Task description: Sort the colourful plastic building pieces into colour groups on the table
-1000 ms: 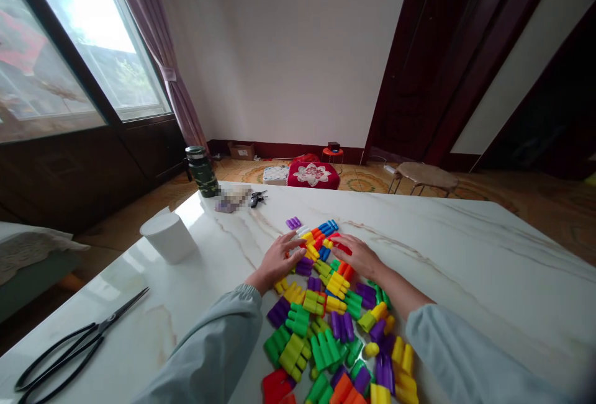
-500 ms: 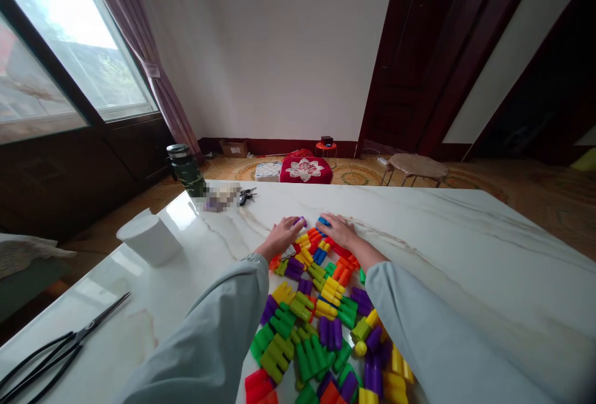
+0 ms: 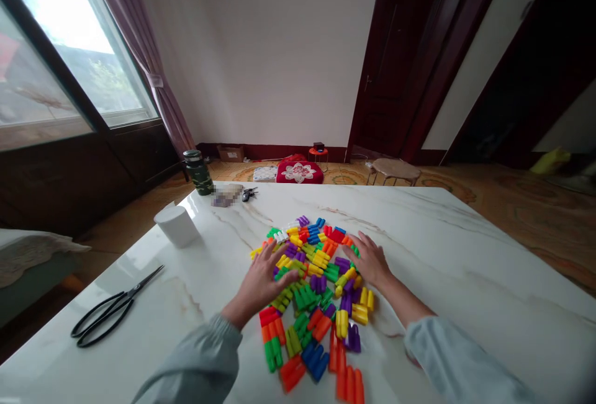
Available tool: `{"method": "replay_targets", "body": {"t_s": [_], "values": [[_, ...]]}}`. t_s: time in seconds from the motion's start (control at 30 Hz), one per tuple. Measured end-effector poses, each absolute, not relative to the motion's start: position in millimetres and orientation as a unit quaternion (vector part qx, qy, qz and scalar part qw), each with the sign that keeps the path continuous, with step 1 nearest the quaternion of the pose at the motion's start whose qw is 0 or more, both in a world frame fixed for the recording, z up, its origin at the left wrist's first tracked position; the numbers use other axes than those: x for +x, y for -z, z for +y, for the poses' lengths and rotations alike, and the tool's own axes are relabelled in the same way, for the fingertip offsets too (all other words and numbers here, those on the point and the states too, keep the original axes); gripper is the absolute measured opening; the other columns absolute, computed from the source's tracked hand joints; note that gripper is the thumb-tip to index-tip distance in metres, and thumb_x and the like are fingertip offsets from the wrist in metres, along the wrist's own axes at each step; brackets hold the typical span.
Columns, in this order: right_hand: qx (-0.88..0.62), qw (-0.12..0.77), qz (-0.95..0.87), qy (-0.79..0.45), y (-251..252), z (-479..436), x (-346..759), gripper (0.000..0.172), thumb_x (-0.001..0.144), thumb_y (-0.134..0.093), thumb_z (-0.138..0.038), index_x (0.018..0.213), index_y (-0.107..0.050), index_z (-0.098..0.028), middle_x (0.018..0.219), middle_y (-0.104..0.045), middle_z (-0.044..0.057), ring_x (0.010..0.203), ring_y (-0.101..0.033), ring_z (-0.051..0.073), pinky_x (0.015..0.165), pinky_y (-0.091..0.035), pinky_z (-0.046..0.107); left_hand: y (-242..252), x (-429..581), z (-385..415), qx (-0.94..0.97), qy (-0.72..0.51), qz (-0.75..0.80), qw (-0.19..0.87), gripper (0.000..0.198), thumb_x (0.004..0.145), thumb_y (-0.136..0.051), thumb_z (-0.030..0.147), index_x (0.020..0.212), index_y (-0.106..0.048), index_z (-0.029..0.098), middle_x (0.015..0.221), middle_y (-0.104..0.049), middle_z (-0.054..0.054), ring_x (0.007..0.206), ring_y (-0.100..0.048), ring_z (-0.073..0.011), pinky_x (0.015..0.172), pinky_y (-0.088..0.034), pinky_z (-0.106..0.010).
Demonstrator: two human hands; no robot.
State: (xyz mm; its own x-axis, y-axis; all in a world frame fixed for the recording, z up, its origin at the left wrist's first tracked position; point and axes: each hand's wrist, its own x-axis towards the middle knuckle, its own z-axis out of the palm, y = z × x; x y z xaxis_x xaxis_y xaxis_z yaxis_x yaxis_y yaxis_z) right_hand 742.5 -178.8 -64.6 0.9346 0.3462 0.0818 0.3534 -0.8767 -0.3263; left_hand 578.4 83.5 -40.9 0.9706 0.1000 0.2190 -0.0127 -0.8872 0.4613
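Colourful plastic toy blocks (image 3: 305, 297), each with finger-like prongs, lie in a loose pile on the white marbled table (image 3: 419, 255). They are red, orange, yellow, green, blue, purple and white. My left hand (image 3: 265, 277) is over the pile's left side, fingers spread, with no block in its grasp. At the right edge of the pile, my right hand (image 3: 370, 261) has its fingers stretched out too, near green and orange blocks. Whether the fingertips touch any blocks is hard to tell.
Black-handled scissors (image 3: 118, 305) and a white paper roll (image 3: 177, 227) are on the table's left. Farther back stand a camouflage flask (image 3: 198, 173) and a bunch of keys (image 3: 249, 193), beside a blurred item. A round stool (image 3: 395, 169) is beyond the table.
Both hands have drawn back from the pile's far end and moved apart, to its left and right sides. The view has shifted, so more near blocks show.
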Motion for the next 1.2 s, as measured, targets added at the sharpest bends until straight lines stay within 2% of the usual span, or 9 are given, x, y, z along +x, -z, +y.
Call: {"method": "replay_targets", "body": {"t_s": [0.1,0.23,0.43,0.57,0.7,0.8,0.97,1.07,1.2], "values": [[-0.977,0.183,-0.105,0.009,84.9,-209.6,687.6,0.065,0.092,-0.031,-0.061,0.147,-0.036,-0.026,0.157,-0.026,0.012,0.144,-0.023,0.03,0.111,-0.022,0.059,69.4,498.4,51.1,0.971,-0.151,0.016,0.183,0.093,0.074,-0.055,0.076,0.151,-0.026,0.031,0.158,-0.023,-0.013,0.143,-0.021,-0.0394,0.11,-0.026,-0.063],[-0.971,0.216,-0.102,0.022,95.5,-197.1,629.5,0.069,0.092,-0.03,-0.062,0.15,-0.03,-0.025,0.158,-0.021,0.014,0.145,-0.02,0.03,0.112,-0.021,0.057,97.7,456.7,8.0,0.977,-0.162,-0.034,0.134,0.111,0.063,-0.056,0.084,0.152,-0.021,0.028,0.16,-0.013,-0.016,0.144,-0.016,-0.0436,0.11,-0.022,-0.064],[-0.975,0.201,-0.088,0.032,82.3,-138.0,617.7,0.058,0.094,-0.033,-0.058,0.143,-0.044,-0.029,0.157,-0.026,0.012,0.144,-0.021,0.033,0.11,-0.021,0.061,100.1,489.0,6.5,0.977,-0.184,-0.005,0.104,0.092,0.069,-0.057,0.079,0.146,-0.038,0.032,0.157,-0.025,-0.015,0.142,-0.019,-0.046,0.108,-0.019,-0.068],[-0.972,0.206,-0.11,0.005,71.6,-129.9,628.4,0.057,0.095,-0.031,-0.056,0.144,-0.042,-0.029,0.157,-0.026,0.012,0.144,-0.021,0.033,0.109,-0.021,0.062,96.4,505.6,23.7,0.98,-0.165,-0.012,0.112,0.086,0.07,-0.058,0.076,0.143,-0.043,0.031,0.153,-0.035,-0.014,0.141,-0.024,-0.0428,0.109,-0.02,-0.066],[-0.952,0.256,-0.163,0.036,83.8,-156.2,599.3,0.068,0.094,-0.03,-0.058,0.151,-0.027,-0.023,0.159,-0.019,0.012,0.146,-0.015,0.031,0.112,-0.019,0.062,94.5,498.2,29.7,0.974,-0.19,-0.01,0.12,0.095,0.069,-0.061,0.075,0.148,-0.034,0.029,0.157,-0.024,-0.015,0.144,-0.017,-0.0423,0.111,-0.018,-0.065],[-0.94,0.263,-0.2,0.085,112.3,-177.3,562.6,0.076,0.088,-0.043,-0.059,0.153,-0.02,-0.027,0.158,-0.022,0.011,0.146,-0.017,0.034,0.11,-0.025,0.063,95.8,487.5,28.7,0.974,-0.18,-0.038,0.13,0.09,0.074,-0.057,0.073,0.15,-0.025,0.035,0.16,-0.015,-0.011,0.145,-0.013,-0.0401,0.112,-0.018,-0.064],[-0.935,0.257,-0.215,0.115,134.6,-174.8,555.6,0.065,0.092,-0.04,-0.049,0.151,-0.025,-0.025,0.158,-0.023,0.012,0.144,-0.022,0.035,0.111,-0.031,0.057,96.7,498.1,24.3,0.979,-0.145,-0.027,0.14,0.063,0.085,-0.06,0.048,0.144,-0.037,0.043,0.16,-0.018,-0.007,0.144,-0.016,-0.0406,0.11,-0.02,-0.066],[-0.942,0.25,-0.192,0.115,128.2,-163.3,576.5,0.06,0.095,-0.034,-0.044,0.15,-0.028,-0.02,0.157,-0.024,0.014,0.144,-0.023,0.034,0.111,-0.031,0.054,94.9,513.0,21.6,0.98,-0.132,-0.026,0.149,0.066,0.082,-0.066,0.041,0.142,-0.04,0.043,0.159,-0.02,-0.007,0.144,-0.016,-0.0416,0.11,-0.02,-0.067],[-0.948,0.255,-0.162,0.104,120.6,-161.4,591.2,0.06,0.093,-0.036,-0.046,0.147,-0.035,-0.019,0.155,-0.028,0.016,0.142,-0.027,0.036,0.109,-0.031,0.058,94.7,520.7,20.6,0.975,-0.152,-0.034,0.159,0.073,0.081,-0.066,0.045,0.146,-0.035,0.039,0.16,-0.015,-0.01,0.145,-0.012,-0.0404,0.111,-0.018,-0.066]]}}
